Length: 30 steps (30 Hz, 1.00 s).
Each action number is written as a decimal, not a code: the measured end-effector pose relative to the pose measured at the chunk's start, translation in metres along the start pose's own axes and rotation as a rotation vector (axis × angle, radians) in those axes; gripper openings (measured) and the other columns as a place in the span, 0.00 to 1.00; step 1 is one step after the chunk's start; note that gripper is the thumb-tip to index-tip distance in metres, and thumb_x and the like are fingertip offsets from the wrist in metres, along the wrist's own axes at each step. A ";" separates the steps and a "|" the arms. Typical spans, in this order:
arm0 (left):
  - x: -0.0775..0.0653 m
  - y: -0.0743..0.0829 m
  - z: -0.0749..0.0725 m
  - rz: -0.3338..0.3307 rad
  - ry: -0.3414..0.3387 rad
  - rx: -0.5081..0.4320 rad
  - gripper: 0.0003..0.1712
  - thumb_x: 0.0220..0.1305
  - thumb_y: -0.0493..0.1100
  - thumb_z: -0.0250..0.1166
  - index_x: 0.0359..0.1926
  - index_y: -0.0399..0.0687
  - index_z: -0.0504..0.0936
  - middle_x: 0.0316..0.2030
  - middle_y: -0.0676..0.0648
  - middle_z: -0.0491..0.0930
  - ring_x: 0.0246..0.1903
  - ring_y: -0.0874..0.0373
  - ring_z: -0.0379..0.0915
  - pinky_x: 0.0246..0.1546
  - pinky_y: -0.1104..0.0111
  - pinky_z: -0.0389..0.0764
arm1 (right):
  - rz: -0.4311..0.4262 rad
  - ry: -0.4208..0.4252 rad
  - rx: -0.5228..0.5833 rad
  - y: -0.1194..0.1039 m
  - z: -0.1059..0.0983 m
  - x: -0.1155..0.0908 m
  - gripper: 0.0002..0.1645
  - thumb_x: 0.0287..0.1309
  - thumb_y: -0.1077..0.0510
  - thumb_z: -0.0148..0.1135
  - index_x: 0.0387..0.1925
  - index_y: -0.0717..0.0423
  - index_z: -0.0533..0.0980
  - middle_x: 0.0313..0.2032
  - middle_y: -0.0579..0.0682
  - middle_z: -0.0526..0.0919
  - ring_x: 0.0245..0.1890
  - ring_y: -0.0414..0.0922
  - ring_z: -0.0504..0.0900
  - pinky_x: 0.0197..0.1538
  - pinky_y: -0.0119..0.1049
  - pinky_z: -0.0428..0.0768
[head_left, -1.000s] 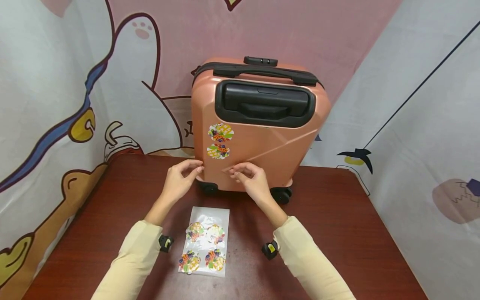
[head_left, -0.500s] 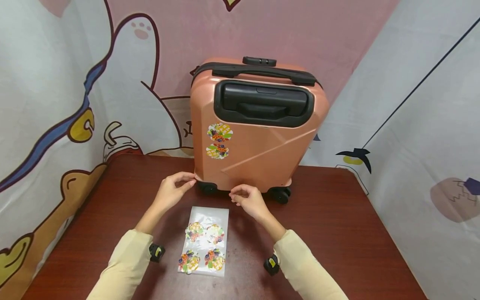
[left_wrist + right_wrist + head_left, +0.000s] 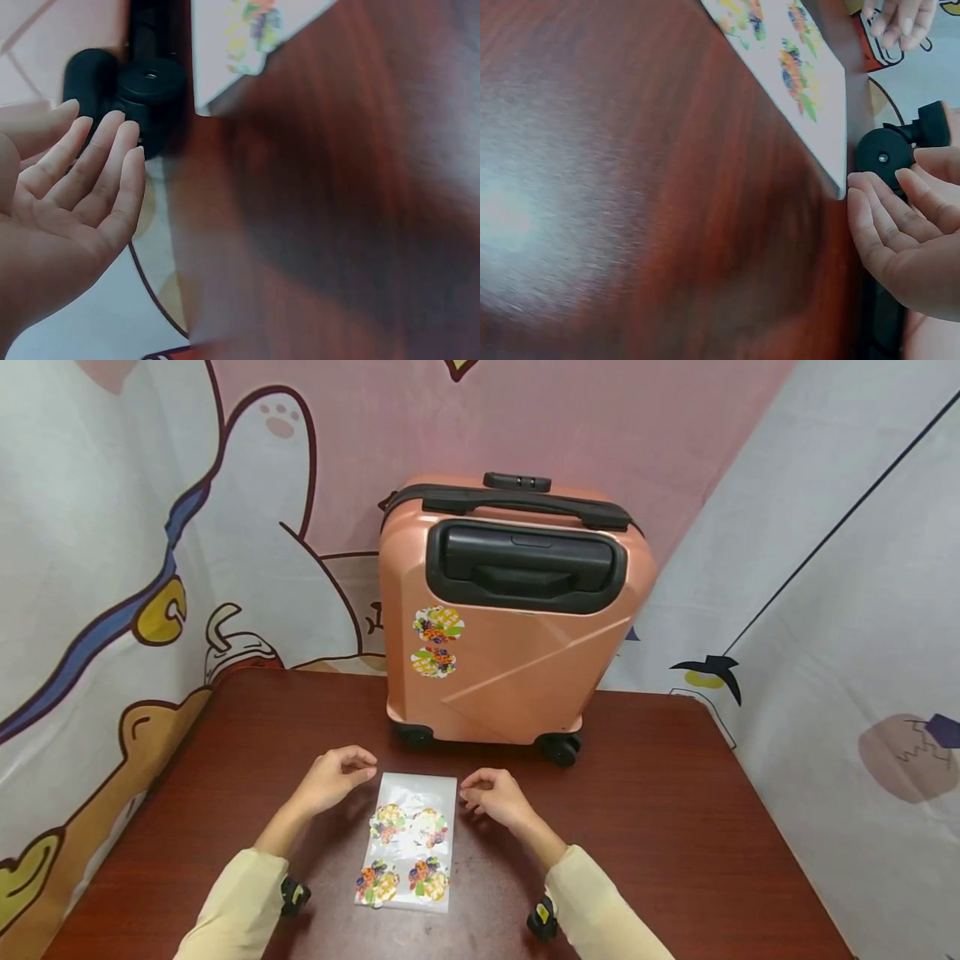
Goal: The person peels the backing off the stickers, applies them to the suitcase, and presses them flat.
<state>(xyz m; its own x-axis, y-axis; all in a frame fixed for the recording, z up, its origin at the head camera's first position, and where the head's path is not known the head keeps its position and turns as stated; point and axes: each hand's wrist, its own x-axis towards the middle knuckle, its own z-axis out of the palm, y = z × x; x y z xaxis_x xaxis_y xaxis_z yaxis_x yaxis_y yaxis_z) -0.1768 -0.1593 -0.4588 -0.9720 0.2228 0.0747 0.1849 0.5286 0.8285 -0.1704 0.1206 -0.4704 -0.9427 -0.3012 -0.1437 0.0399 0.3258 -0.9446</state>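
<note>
In the head view, the left hand (image 3: 333, 779) and right hand (image 3: 498, 795), wearing pale yellow sleeves (image 3: 232, 906), are well apart on either side of a white rectangular sheet (image 3: 442, 789) bearing four colourful fruit-patterned round stickers (image 3: 429, 880). Fingers on both are loosely bent. The sheet lies flat on a glossy reddish-brown wooden table (image 3: 660, 827). Behind it an upright salmon-pink hard-shell suitcase (image 3: 525, 664) stands on black wheels (image 3: 560, 748), with two matching fruit stickers (image 3: 438, 624) one above the other on its front. In the left wrist view, the left hand's fingers are relaxed and slightly parted, a black wheel behind them and the sheet's corner nearby. In the right wrist view, the right hand's gently curved fingertips are beside the sheet's corner; whether they touch it I cannot tell.
</note>
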 end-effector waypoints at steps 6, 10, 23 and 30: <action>-0.013 -0.013 0.006 -0.068 -0.021 -0.025 0.06 0.57 0.33 0.62 0.37 0.35 0.79 0.30 0.44 0.80 0.30 0.52 0.77 0.30 0.62 0.77 | 0.048 0.009 0.027 0.006 0.005 -0.009 0.11 0.55 0.68 0.57 0.37 0.75 0.75 0.30 0.66 0.80 0.28 0.59 0.80 0.32 0.47 0.79; -0.019 -0.020 0.010 -0.115 -0.059 -0.078 0.06 0.57 0.31 0.61 0.36 0.33 0.78 0.29 0.41 0.80 0.23 0.51 0.75 0.21 0.62 0.76 | 0.070 0.007 0.041 -0.002 0.010 -0.019 0.11 0.56 0.69 0.55 0.36 0.78 0.74 0.30 0.70 0.79 0.30 0.64 0.78 0.33 0.51 0.78; -0.028 -0.029 0.024 -0.134 -0.107 -0.128 0.05 0.56 0.32 0.62 0.35 0.33 0.78 0.28 0.42 0.80 0.22 0.55 0.72 0.18 0.65 0.74 | 0.098 0.061 0.143 0.022 0.019 -0.011 0.10 0.55 0.69 0.56 0.35 0.76 0.75 0.31 0.64 0.81 0.27 0.53 0.81 0.32 0.43 0.80; -0.028 -0.029 0.028 -0.134 -0.098 -0.134 0.05 0.55 0.32 0.62 0.34 0.33 0.78 0.27 0.43 0.79 0.21 0.56 0.71 0.18 0.67 0.73 | 0.103 0.080 0.149 0.023 0.022 -0.009 0.09 0.53 0.68 0.57 0.34 0.75 0.76 0.30 0.62 0.81 0.27 0.48 0.80 0.32 0.41 0.80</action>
<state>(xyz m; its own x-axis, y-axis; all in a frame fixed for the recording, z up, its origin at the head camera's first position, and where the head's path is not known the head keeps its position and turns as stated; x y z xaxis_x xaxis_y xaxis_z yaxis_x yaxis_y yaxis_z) -0.1514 -0.1581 -0.5000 -0.9666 0.2399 -0.0903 0.0272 0.4463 0.8944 -0.1533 0.1113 -0.4975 -0.9541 -0.1991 -0.2239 0.1809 0.2129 -0.9602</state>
